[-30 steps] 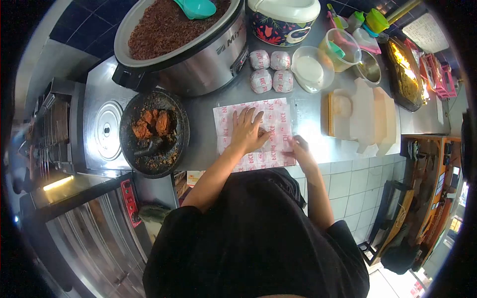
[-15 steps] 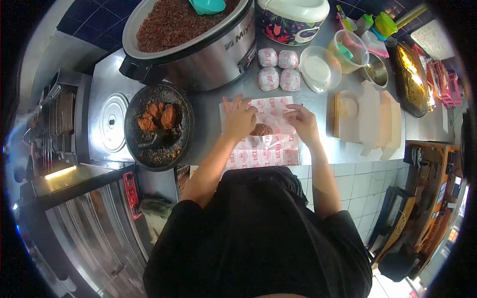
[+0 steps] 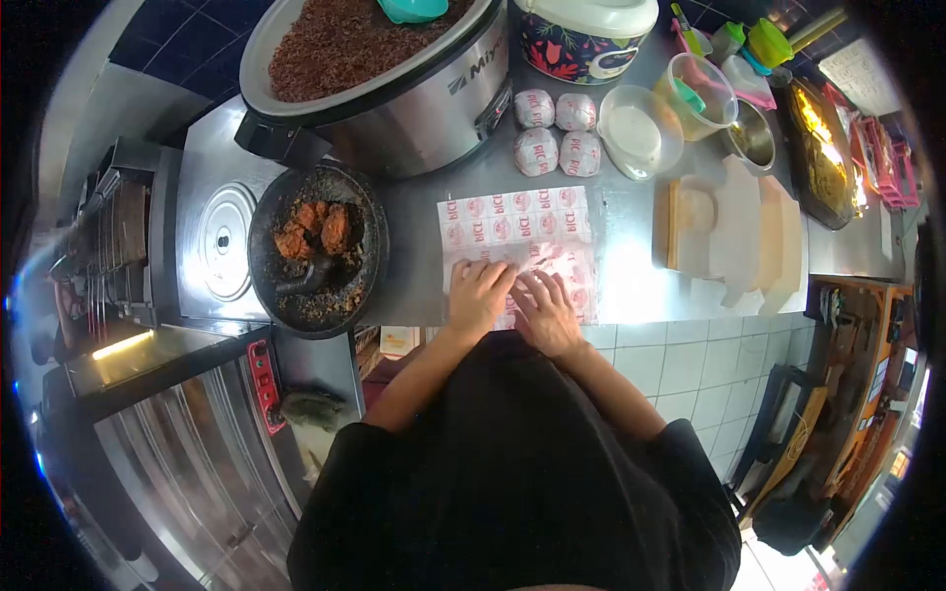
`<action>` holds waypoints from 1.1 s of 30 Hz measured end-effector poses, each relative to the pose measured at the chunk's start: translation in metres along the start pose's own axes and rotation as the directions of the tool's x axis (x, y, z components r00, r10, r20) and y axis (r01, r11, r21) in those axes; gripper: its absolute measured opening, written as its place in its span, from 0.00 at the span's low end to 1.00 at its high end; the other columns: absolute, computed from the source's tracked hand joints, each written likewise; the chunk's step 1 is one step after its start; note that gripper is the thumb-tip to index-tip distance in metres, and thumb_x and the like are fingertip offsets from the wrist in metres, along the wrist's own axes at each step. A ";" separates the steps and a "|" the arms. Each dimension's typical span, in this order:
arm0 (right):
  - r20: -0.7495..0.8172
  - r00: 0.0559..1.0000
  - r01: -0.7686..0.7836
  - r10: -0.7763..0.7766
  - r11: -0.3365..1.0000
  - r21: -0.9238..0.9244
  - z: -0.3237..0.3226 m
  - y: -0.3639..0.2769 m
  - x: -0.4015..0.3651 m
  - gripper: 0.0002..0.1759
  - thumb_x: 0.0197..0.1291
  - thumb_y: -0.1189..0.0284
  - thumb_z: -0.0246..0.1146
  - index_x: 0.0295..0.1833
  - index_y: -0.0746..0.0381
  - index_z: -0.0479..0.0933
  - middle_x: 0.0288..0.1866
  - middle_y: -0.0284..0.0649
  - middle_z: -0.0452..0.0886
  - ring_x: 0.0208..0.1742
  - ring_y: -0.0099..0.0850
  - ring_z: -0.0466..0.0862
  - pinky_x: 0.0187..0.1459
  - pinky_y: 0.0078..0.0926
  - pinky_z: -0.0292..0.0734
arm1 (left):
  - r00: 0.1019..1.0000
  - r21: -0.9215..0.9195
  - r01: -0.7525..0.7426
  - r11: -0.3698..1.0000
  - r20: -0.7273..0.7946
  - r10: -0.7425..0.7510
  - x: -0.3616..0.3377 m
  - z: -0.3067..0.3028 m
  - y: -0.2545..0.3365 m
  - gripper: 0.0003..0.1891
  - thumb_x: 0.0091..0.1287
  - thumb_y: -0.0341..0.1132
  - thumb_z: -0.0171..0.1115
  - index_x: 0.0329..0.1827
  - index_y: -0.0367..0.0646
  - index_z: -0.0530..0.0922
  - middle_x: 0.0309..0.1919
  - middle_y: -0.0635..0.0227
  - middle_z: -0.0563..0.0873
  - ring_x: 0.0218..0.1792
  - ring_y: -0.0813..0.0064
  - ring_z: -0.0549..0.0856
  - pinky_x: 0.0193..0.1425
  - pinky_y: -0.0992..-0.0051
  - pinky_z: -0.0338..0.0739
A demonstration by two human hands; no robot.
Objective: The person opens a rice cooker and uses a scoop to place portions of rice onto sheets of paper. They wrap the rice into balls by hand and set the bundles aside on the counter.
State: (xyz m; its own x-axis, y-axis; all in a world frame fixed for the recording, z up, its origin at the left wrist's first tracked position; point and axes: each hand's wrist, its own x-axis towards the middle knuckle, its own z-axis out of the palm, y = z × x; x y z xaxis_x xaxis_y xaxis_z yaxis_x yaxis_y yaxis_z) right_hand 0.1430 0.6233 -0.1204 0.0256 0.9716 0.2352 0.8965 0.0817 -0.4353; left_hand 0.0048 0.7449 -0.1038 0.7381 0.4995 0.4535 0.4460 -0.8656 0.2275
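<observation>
A sheet of red-and-white printed wrapping paper (image 3: 517,217) lies on the steel counter before me. Its near part is crumpled into a fold. My left hand (image 3: 481,295) curls its fingers over this fold from the left. Close beside it, my right hand (image 3: 547,313) has bent fingers gripping the paper too. The dark rice seen on the sheet earlier is hidden under paper and hands. Beyond the sheet sit several round wrapped bundles (image 3: 536,153) in the same paper.
A large cooker (image 3: 414,118) of reddish-brown rice with a turquoise scoop (image 3: 414,8) stands back left. Left of the paper is a stone mortar (image 3: 372,246) holding reddish pieces. To the right are plastic tubs (image 3: 631,143), a metal bowl (image 3: 754,138) and an open cardboard box (image 3: 734,246).
Both hands have moved toward my body and closer together, from the paper's sides to its near part. The dark rice has gone out of sight beneath folded paper.
</observation>
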 end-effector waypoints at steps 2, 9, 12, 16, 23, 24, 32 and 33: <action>-0.015 1.000 -0.002 0.003 0.997 0.076 -0.001 0.002 0.000 0.27 0.55 0.71 0.70 0.63 0.56 0.81 0.70 0.43 0.73 0.74 0.47 0.70 0.73 0.61 0.65 | 0.999 0.011 0.036 0.999 0.003 -0.036 -0.010 0.004 0.000 0.17 0.59 0.34 0.67 0.52 0.48 0.85 0.45 0.76 0.84 0.46 0.71 0.83 0.57 0.59 0.74; -0.153 0.963 -0.132 0.223 0.881 0.455 0.004 0.014 0.008 0.19 0.54 0.80 0.68 0.54 0.59 0.84 0.60 0.45 0.79 0.67 0.50 0.77 0.69 0.52 0.73 | 0.995 -0.044 0.097 0.994 0.001 -0.097 -0.024 0.008 0.003 0.21 0.59 0.33 0.66 0.58 0.50 0.85 0.47 0.76 0.84 0.47 0.71 0.83 0.58 0.59 0.74; -0.100 0.857 -0.374 0.506 0.743 0.555 0.002 0.026 0.005 0.18 0.55 0.81 0.68 0.53 0.59 0.84 0.54 0.46 0.81 0.63 0.51 0.80 0.67 0.45 0.76 | 0.996 -0.028 0.091 0.996 -0.009 -0.091 -0.027 0.009 0.003 0.21 0.60 0.33 0.65 0.58 0.50 0.86 0.47 0.76 0.85 0.46 0.71 0.83 0.58 0.59 0.74; -0.528 0.849 -0.168 -0.042 0.924 -0.343 -0.043 0.019 0.040 0.13 0.57 0.74 0.70 0.49 0.55 0.84 0.54 0.43 0.80 0.59 0.40 0.81 0.72 0.50 0.69 | 0.997 -0.014 0.075 0.997 -0.023 -0.076 -0.024 0.010 -0.002 0.20 0.61 0.32 0.64 0.57 0.50 0.86 0.45 0.75 0.86 0.44 0.72 0.83 0.57 0.60 0.74; -0.149 0.967 0.160 -0.205 0.950 -0.268 -0.040 0.075 0.024 0.12 0.54 0.72 0.65 0.45 0.56 0.84 0.41 0.32 0.84 0.49 0.32 0.84 0.72 0.50 0.70 | 0.990 -0.065 0.052 0.997 -0.126 -0.060 -0.027 0.017 -0.013 0.15 0.60 0.30 0.64 0.50 0.48 0.85 0.42 0.71 0.86 0.44 0.70 0.84 0.56 0.62 0.74; -0.145 0.967 0.163 -0.207 0.950 -0.268 -0.037 0.078 0.020 0.12 0.54 0.72 0.65 0.45 0.56 0.84 0.41 0.32 0.84 0.49 0.32 0.84 0.72 0.50 0.70 | 0.990 -0.065 0.056 0.996 -0.127 -0.064 -0.030 0.020 -0.017 0.15 0.60 0.30 0.64 0.50 0.48 0.85 0.42 0.71 0.86 0.44 0.70 0.84 0.56 0.62 0.74; -0.030 0.985 0.168 -0.170 0.985 -0.041 -0.016 0.091 0.012 0.12 0.54 0.73 0.66 0.45 0.59 0.85 0.43 0.37 0.85 0.49 0.38 0.85 0.57 0.38 0.82 | 0.998 -0.102 0.061 0.993 0.011 -0.060 -0.050 0.025 -0.042 0.14 0.59 0.30 0.63 0.48 0.43 0.84 0.43 0.67 0.85 0.47 0.64 0.84 0.58 0.59 0.75; -0.029 0.985 0.166 -0.167 0.985 -0.043 -0.017 0.093 0.012 0.12 0.54 0.73 0.66 0.45 0.59 0.85 0.43 0.37 0.85 0.49 0.38 0.85 0.57 0.38 0.82 | 0.998 -0.105 0.059 0.993 0.011 -0.059 -0.052 0.026 -0.042 0.14 0.59 0.30 0.63 0.48 0.43 0.84 0.43 0.67 0.85 0.47 0.64 0.84 0.58 0.59 0.75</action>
State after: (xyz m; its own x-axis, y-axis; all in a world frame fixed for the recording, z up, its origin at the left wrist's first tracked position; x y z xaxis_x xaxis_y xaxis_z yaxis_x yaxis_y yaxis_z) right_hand 0.2337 0.6392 -0.1432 -0.1117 0.9374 0.3300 0.9065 0.2321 -0.3526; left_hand -0.0389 0.7563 -0.1591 0.7164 0.5496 0.4297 0.4332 -0.8332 0.3436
